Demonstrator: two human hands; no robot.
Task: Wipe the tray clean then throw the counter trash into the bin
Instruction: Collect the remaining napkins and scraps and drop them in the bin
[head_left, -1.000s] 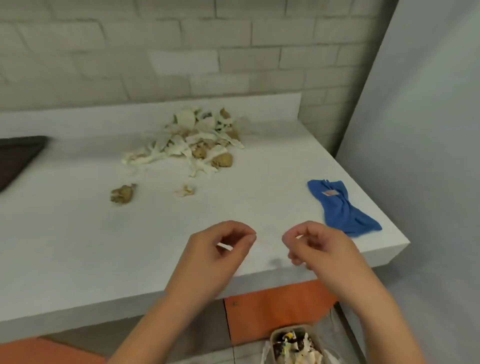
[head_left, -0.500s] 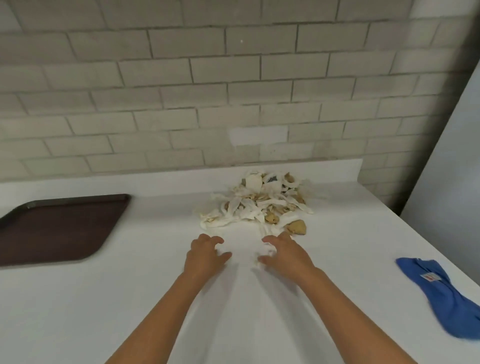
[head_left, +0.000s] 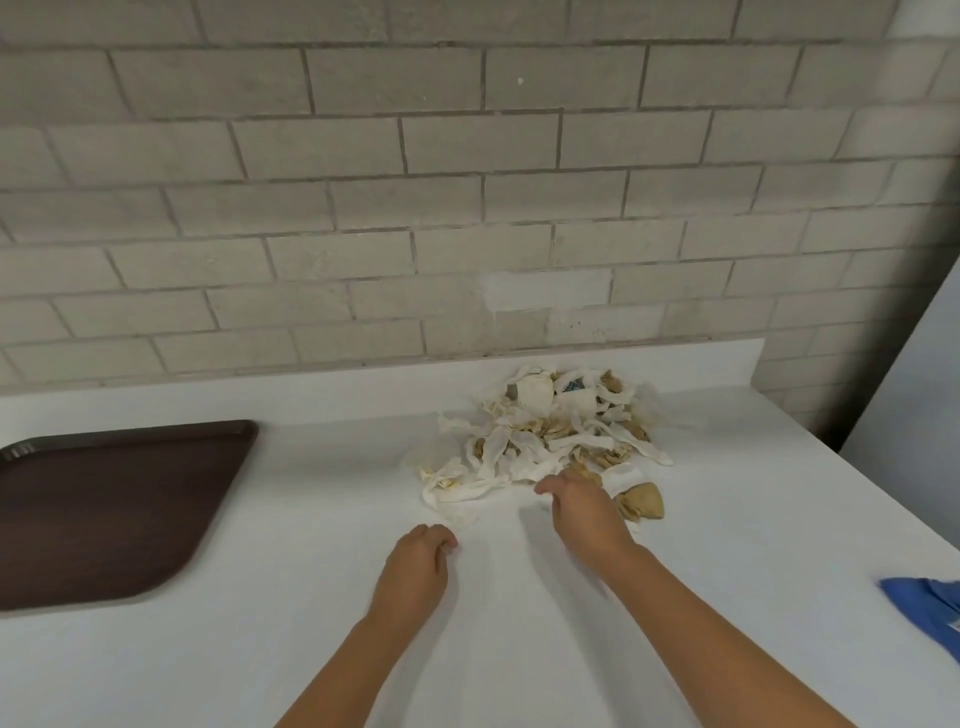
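View: head camera, the only one.
Change: a second ago both hands hung at the worktop's near edge above the bin, fingertips pinched. Half a second ago they were stretching out, fingers spread. Now they are at the trash and the bin is out of view.
Right hand (head_left: 582, 506): at the near edge of the trash pile (head_left: 561, 431), back of the hand up and thumb touching a paper strip. Its fingers are hidden, so I cannot tell whether it grips anything.
Left hand (head_left: 415, 566): rests on the worktop (head_left: 260, 649) with fingers loosely curled, holding nothing visible, just short of a loose strip end.
Meaning: this looks like a return trip for another handful, and most of the pile is still to be carried.
Tray (head_left: 104, 509): far left, well apart from the pile. It is dark brown, smooth and hard-looking, with a shallow raised rim and rounded corners, and shows no debris. Wiping seems done.
Trash: limp white paper strips, torn and tangled, mixed with tan crumpled wads. One brown wad (head_left: 641, 501) lies just beside the right hand. It is light, loose stuff, likely to shed pieces.
Blue cloth (head_left: 930, 608): soft and folded, lying at the right edge.
Worktop: white, matt and flat, set against a pale brick wall (head_left: 467, 208).
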